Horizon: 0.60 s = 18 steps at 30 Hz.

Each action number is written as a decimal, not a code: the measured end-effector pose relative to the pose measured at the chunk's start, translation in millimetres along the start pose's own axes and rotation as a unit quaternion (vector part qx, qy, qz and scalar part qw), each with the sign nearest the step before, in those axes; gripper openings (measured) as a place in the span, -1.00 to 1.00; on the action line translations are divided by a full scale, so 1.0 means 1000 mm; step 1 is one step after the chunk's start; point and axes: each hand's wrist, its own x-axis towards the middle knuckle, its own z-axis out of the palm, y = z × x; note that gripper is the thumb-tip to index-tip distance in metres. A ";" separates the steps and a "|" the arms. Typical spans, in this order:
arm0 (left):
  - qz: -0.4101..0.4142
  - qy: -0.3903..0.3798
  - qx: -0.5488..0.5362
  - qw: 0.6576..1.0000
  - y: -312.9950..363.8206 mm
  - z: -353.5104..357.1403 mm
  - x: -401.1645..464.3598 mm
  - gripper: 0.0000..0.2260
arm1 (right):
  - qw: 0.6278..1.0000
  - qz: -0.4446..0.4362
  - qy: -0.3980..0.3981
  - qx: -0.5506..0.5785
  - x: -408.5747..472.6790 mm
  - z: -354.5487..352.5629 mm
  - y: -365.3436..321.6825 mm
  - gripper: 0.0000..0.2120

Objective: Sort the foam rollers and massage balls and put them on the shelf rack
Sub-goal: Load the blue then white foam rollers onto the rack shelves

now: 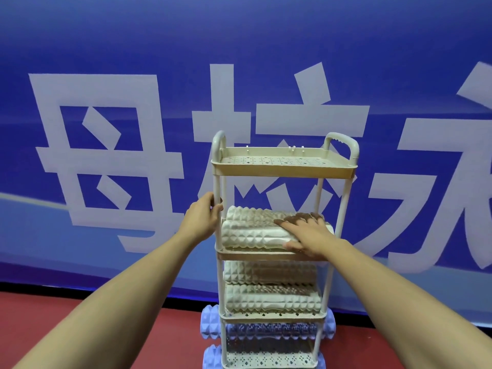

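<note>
Left hand [206, 214] grips the shelf rack [282, 171] post; right hand [310, 234], fingers spread flat, presses a cream foam roller [250, 234] on the second shelf

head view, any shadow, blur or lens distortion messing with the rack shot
Head view: wide-angle bend bows the banner edges; the right hand's fingertips sit in shadow on the white foam roller; the shelf rack is fairly sharp, no strong glare.

Lowest blue foam roller [211, 359] and shelf rack [269, 359] base, cut off by bottom edge
</note>
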 end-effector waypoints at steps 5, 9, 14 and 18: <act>0.002 0.002 -0.001 1.000 0.002 0.000 0.001 -0.88 | 0.999 0.019 0.033 0.021 -0.016 0.028 0.004 -0.48; 0.004 -0.001 -0.008 1.000 0.002 -0.001 0.000 -0.89 | 0.997 0.025 0.050 0.054 -0.026 0.032 0.004 -0.56; 0.003 0.003 -0.011 1.000 -0.002 -0.004 0.001 -0.89 | 0.994 0.027 0.050 0.089 -0.029 0.026 -0.008 -0.69; -0.007 0.016 -0.009 1.000 -0.003 -0.007 0.001 -0.88 | 0.994 0.019 0.040 0.103 -0.032 0.026 -0.016 -0.73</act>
